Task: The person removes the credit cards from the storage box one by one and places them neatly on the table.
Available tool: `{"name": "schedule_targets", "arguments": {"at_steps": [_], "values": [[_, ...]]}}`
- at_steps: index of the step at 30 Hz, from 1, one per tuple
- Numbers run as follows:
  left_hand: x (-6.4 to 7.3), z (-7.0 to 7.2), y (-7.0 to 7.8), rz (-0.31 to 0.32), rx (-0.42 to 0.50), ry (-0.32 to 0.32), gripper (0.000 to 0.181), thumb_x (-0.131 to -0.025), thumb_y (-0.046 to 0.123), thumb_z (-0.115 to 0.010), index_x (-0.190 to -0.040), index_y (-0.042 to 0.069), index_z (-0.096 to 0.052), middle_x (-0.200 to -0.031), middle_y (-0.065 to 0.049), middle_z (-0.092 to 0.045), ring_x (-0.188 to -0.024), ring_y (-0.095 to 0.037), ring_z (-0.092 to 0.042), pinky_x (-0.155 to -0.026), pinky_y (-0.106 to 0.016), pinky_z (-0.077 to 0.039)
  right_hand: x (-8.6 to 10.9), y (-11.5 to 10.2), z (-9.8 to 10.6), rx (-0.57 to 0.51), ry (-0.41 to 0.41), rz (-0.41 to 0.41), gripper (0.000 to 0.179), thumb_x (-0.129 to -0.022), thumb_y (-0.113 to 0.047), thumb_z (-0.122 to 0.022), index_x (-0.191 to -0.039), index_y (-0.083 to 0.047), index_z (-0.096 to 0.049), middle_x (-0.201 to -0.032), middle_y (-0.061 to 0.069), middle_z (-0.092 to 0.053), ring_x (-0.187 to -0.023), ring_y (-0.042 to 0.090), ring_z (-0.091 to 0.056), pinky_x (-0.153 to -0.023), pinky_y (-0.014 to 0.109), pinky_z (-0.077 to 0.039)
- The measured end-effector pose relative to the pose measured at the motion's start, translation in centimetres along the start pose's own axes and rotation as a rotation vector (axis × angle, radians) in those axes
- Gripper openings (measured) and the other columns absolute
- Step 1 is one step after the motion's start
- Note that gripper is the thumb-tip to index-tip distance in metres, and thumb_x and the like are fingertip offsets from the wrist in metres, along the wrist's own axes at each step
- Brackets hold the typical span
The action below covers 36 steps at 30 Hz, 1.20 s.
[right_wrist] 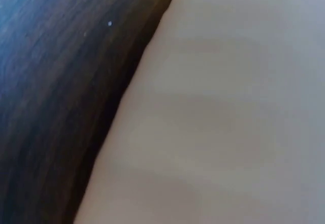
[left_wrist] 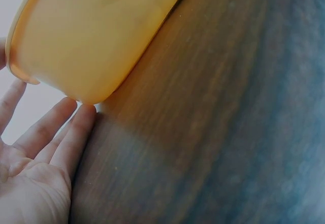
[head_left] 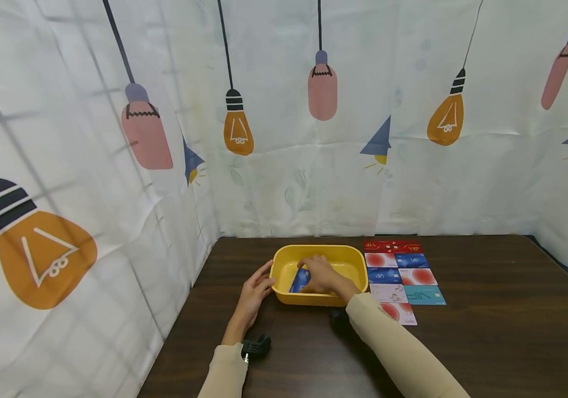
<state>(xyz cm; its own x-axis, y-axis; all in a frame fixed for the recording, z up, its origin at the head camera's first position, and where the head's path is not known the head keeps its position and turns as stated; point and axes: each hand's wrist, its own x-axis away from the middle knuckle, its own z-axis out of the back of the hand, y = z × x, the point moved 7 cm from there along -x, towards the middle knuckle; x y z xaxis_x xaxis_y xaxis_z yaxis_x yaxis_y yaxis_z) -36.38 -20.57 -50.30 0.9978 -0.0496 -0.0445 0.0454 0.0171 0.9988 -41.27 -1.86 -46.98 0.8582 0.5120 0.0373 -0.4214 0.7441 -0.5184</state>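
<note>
A yellow plastic basin (head_left: pixel 284 299) stands on the dark table. My left hand (head_left: pixel 252 293) is at its left side, fingers extended, fingertips touching the outside wall and rim. The left wrist view shows these straight fingers (left_wrist: pixel 73 137) against the lower edge of the basin. Inside the basin, my right hand (head_left: pixel 320 275) reaches down and pinches a blue card (head_left: pixel 300 280) near the left end. The hand covers part of the card. In the right wrist view only a beige sleeve (right_wrist: pixel 218 112) and table show; the hand is hidden.
Right of the basin, several cards lie in two columns: red VIP cards (head_left: pixel 392 246), blue ones (head_left: pixel 383 275), white ones with red circles (head_left: pixel 418 276), and a teal one (head_left: pixel 424 295). The dark wooden table (head_left: pixel 493 331) ends at a printed curtain (head_left: pixel 274 188).
</note>
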Motion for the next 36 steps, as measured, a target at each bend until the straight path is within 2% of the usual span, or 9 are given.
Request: {"name": "schedule_targets", "arguments": {"at_steps": [5, 10, 14, 17, 22, 26, 30, 36], "values": [[0.0, 0.0, 0.0, -0.012, 0.008, -0.004, 0.05, -0.103, 0.021, -0.061, -0.152, 0.026, -0.051, -0.137, -0.017, -0.063, -0.123, -0.024, -0.063, -0.102, -0.033, -0.054, 0.7, 0.8, 1.0, -0.105, 0.027, -0.033, 0.055, -0.08, -0.025, -0.089, -0.125, -0.012, -0.06, -0.119, 0.01, -0.062, -0.101, 0.024, -0.053, -0.096, 0.044, -0.05], [0.0, 0.1, -0.1, -0.017, 0.011, -0.006, 0.05, -0.103, 0.02, -0.06, -0.152, 0.025, -0.051, -0.14, -0.019, -0.061, -0.127, -0.029, -0.06, -0.1, -0.03, -0.055, 1.5, 2.3, 1.1, -0.193, 0.012, -0.08, 0.052, -0.084, -0.021, -0.085, -0.129, -0.019, -0.059, -0.117, 0.009, -0.064, -0.098, 0.024, -0.058, -0.1, 0.047, -0.053], [0.0, 0.1, -0.1, -0.015, 0.006, -0.011, 0.05, -0.104, 0.019, -0.058, -0.153, 0.025, -0.05, -0.142, -0.019, -0.059, -0.13, -0.033, -0.058, -0.102, -0.032, -0.054, 2.2, 3.0, 1.5, -0.308, -0.01, -0.098, 0.05, -0.088, -0.012, -0.08, -0.134, -0.02, -0.06, -0.124, 0.015, -0.062, -0.088, 0.025, -0.062, -0.084, 0.04, -0.06], [0.0, 0.2, -0.1, -0.011, 0.01, -0.013, 0.049, -0.105, 0.018, -0.057, -0.153, 0.025, -0.05, -0.143, -0.02, -0.059, -0.132, -0.034, -0.057, -0.103, -0.032, -0.054, 2.7, 3.1, 1.9, -0.395, -0.017, -0.098, 0.051, -0.088, -0.006, -0.078, -0.135, -0.014, -0.059, -0.12, 0.019, -0.063, -0.078, 0.023, -0.063, -0.069, 0.031, -0.06], [0.0, 0.2, -0.2, -0.009, 0.003, -0.011, 0.049, -0.105, 0.018, -0.056, -0.153, 0.025, -0.049, -0.144, -0.019, -0.058, -0.133, -0.034, -0.057, -0.106, -0.037, -0.052, 3.2, 3.6, 2.7, -0.489, 0.009, -0.053, 0.057, -0.087, -0.001, -0.077, -0.14, -0.004, -0.055, -0.114, 0.02, -0.068, -0.083, 0.022, -0.066, -0.073, 0.033, -0.062], [0.0, 0.2, -0.2, -0.012, -0.006, -0.006, 0.049, -0.105, 0.019, -0.056, -0.153, 0.026, -0.049, -0.144, -0.019, -0.058, -0.133, -0.032, -0.057, -0.109, -0.042, -0.05, 3.7, 3.7, 3.7, -0.52, 0.048, -0.011, 0.058, -0.087, 0.0, -0.076, -0.141, 0.0, -0.054, -0.119, 0.023, -0.07, -0.091, 0.023, -0.068, -0.08, 0.035, -0.062], [-0.1, 0.2, -0.3, -0.012, -0.006, -0.01, 0.049, -0.105, 0.02, -0.057, -0.153, 0.026, -0.049, -0.144, -0.018, -0.059, -0.132, -0.03, -0.058, -0.109, -0.041, -0.051, 4.5, 3.8, 4.7, -0.547, 0.091, -0.007, 0.058, -0.09, -0.003, -0.076, -0.143, 0.0, -0.054, -0.123, 0.022, -0.07, -0.095, 0.023, -0.07, -0.08, 0.035, -0.062], [-0.1, 0.0, -0.3, -0.007, 0.0, -0.015, 0.049, -0.105, 0.022, -0.058, -0.153, 0.027, -0.05, -0.142, -0.017, -0.059, -0.13, -0.029, -0.059, -0.107, -0.038, -0.052, 5.9, 4.2, 6.1, -0.511, 0.165, 0.003, 0.06, -0.091, -0.009, -0.076, -0.146, -0.001, -0.053, -0.122, 0.019, -0.072, -0.098, 0.024, -0.072, -0.083, 0.035, -0.063]]}}
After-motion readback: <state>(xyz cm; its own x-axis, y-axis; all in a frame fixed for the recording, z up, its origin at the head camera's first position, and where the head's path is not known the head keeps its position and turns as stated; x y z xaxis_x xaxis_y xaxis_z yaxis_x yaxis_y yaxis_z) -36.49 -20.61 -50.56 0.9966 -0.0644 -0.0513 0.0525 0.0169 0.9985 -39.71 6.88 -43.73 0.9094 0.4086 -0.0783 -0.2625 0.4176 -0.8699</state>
